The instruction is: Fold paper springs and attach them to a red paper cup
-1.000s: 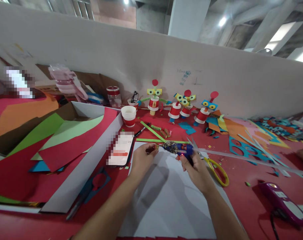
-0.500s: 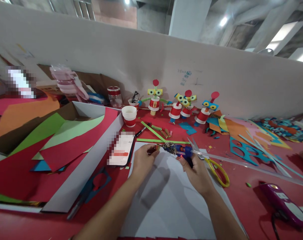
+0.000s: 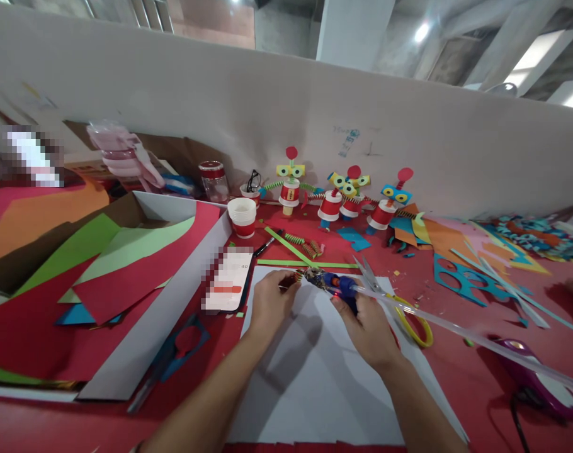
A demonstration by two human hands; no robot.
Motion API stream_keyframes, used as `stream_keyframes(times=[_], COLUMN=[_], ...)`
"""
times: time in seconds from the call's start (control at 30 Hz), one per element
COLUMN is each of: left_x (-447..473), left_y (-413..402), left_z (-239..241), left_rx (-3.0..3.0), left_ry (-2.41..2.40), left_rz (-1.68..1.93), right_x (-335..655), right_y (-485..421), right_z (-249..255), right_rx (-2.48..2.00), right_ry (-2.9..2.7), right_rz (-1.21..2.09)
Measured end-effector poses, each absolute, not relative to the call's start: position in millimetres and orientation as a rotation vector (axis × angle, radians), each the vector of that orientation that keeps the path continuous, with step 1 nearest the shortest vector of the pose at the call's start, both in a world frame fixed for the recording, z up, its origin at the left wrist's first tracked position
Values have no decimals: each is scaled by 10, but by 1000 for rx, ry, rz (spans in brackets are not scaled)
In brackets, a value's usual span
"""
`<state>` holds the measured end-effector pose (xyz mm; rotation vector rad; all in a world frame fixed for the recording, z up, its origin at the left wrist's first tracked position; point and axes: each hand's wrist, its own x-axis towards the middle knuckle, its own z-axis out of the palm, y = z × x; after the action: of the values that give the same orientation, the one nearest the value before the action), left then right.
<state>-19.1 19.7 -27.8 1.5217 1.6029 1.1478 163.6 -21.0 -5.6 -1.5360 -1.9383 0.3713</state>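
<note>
A red table carries everything, and along its left side lies an open cardboard box filled with coloured paper sheets. Toward the near edge, in the middle, a white sheet lies flat under both forearms. At the far edge, against the wall, stand paper-cup figures. Yellow-handled scissors lie just right of the white sheet's far right corner. The right hand is closed around the handle of a blue glue gun, whose nozzle points left over the sheet's far edge. The left hand pinches a small paper spring between thumb and fingertips, right at the nozzle's tip, so spring and gun meet between the two hands.
</note>
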Motion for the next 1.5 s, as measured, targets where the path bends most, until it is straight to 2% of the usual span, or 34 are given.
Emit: stream_keyframes(times=[1.5], left_x=[-179], left_y=[226], left_z=[-320], left_rx=[1240], left_ry=[1425], left_rz=[1308], right_x=[1679], right_y=[-236], right_z=[-36], right_rx=[-1548], right_ry=[-1814], right_rz=[454])
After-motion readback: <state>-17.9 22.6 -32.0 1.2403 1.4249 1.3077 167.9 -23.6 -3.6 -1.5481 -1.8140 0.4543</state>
